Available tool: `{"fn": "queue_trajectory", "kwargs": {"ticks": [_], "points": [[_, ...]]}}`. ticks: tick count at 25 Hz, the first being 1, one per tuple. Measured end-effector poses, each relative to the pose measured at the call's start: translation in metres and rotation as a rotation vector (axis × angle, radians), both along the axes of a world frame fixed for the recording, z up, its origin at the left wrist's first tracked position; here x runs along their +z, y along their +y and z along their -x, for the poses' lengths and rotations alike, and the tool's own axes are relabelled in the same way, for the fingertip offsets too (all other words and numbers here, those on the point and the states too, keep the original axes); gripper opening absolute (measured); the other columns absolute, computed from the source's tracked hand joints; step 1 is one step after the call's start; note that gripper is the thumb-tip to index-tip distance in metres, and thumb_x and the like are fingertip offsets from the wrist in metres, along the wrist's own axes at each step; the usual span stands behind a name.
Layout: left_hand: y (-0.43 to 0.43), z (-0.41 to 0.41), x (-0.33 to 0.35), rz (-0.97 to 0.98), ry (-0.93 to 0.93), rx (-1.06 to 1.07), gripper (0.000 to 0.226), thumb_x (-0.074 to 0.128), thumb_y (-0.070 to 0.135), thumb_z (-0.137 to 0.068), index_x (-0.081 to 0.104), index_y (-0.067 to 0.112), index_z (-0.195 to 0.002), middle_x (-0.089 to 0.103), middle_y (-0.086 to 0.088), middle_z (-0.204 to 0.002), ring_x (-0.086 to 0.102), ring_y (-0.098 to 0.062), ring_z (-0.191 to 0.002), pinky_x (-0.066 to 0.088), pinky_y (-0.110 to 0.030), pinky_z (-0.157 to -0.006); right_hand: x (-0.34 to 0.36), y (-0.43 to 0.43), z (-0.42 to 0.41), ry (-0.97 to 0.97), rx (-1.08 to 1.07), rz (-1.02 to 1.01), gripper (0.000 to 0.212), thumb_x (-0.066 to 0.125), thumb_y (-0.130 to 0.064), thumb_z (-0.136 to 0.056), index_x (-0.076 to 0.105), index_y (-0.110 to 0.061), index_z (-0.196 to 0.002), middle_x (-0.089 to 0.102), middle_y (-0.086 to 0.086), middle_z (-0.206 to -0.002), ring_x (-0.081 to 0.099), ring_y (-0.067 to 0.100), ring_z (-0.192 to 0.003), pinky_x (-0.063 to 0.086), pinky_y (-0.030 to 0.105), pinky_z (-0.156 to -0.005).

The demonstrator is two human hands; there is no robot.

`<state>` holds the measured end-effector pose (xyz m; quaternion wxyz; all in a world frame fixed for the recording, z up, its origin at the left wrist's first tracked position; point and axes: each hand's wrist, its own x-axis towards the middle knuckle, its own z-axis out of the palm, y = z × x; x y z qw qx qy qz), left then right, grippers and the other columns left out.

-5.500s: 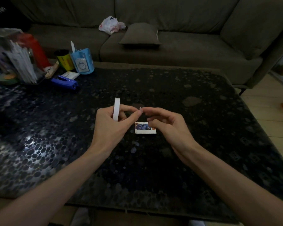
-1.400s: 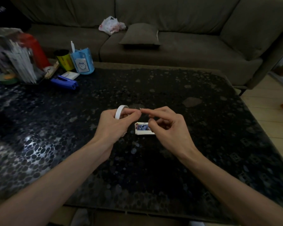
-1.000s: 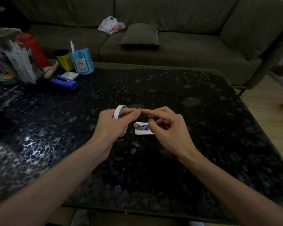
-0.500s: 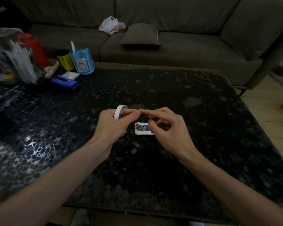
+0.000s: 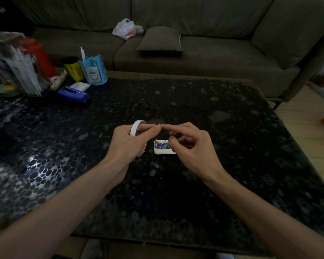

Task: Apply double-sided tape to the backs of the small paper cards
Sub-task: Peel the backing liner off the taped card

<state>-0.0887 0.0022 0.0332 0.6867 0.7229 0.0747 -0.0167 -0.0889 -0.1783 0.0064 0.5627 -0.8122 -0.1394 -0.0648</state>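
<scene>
My left hand (image 5: 130, 142) grips a white roll of double-sided tape (image 5: 136, 127), fingers through and around the ring, thumb stretched toward the right. My right hand (image 5: 190, 144) hovers beside it, its index fingertip meeting my left thumb tip at the tape's end. Whether the right fingers pinch the tape end is too small to tell. Below the hands, a small stack of paper cards (image 5: 162, 148) with a blue picture on top lies on the dark table, partly hidden by my right thumb.
The dark pebble-patterned table (image 5: 232, 146) has clutter at its far left: a blue stapler (image 5: 74, 93), a blue pen cup (image 5: 94, 71), a yellow can (image 5: 73, 69), a red bottle (image 5: 39, 55). A sofa with a cushion (image 5: 160, 40) and a plastic bag stands behind.
Compared with 5.5 s ago, the roll has tilted in my left hand and my right hand has curled more. Over the last second the hands have barely moved.
</scene>
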Motion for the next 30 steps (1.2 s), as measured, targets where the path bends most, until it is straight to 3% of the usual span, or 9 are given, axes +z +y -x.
{"fn": "queue_trajectory", "kwargs": {"ticks": [4,8,19,22,30], "points": [[0.0001,0.0001,0.0014,-0.015,0.030,0.006,0.009,0.077,0.029,-0.090,0.083,0.024,-0.087,0.056,0.016,-0.050,0.048,0.002,-0.044,0.039,-0.018,-0.052,-0.0002,-0.0003,0.0001,-0.009,0.001,-0.001,0.037,0.069,-0.015,-0.097,0.075,-0.039,-0.124,0.065,-0.013,-0.108,0.069,0.009,-0.087,0.056,0.021,-0.075],[0.0002,0.0005,0.0010,-0.005,0.013,0.012,0.011,0.077,0.025,-0.090,0.084,0.023,-0.081,0.056,0.014,-0.051,0.046,0.002,-0.045,0.039,-0.013,-0.046,0.0006,0.0002,0.0013,-0.006,0.010,-0.018,0.038,0.070,-0.017,-0.094,0.075,-0.041,-0.124,0.065,-0.015,-0.106,0.069,0.005,-0.083,0.052,0.015,-0.070],[0.0023,-0.0038,-0.0038,-0.051,-0.023,0.015,0.011,0.077,0.022,-0.090,0.083,0.018,-0.082,0.058,0.011,-0.052,0.049,0.004,-0.045,0.040,-0.010,-0.045,0.0023,0.0036,0.0028,0.002,0.033,-0.023,0.039,0.070,-0.019,-0.094,0.073,-0.049,-0.118,0.064,-0.023,-0.106,0.069,0.003,-0.084,0.053,0.014,-0.071],[0.0030,-0.0043,-0.0051,-0.065,-0.034,0.016,0.011,0.078,0.024,-0.089,0.083,0.016,-0.082,0.059,0.007,-0.055,0.049,0.003,-0.049,0.041,-0.011,-0.047,0.0019,0.0042,0.0014,0.033,0.030,-0.098,0.036,0.070,-0.013,-0.097,0.077,-0.042,-0.117,0.069,-0.019,-0.104,0.073,0.005,-0.086,0.058,0.018,-0.077],[0.0014,-0.0012,-0.0032,-0.015,-0.026,-0.020,0.012,0.078,0.030,-0.089,0.084,0.020,-0.089,0.056,0.015,-0.049,0.048,0.002,-0.044,0.040,-0.011,-0.046,0.0057,0.0021,0.0020,0.041,0.031,-0.142,0.035,0.068,-0.008,-0.098,0.078,-0.036,-0.117,0.070,-0.017,-0.103,0.074,0.005,-0.082,0.057,0.017,-0.075]]}}
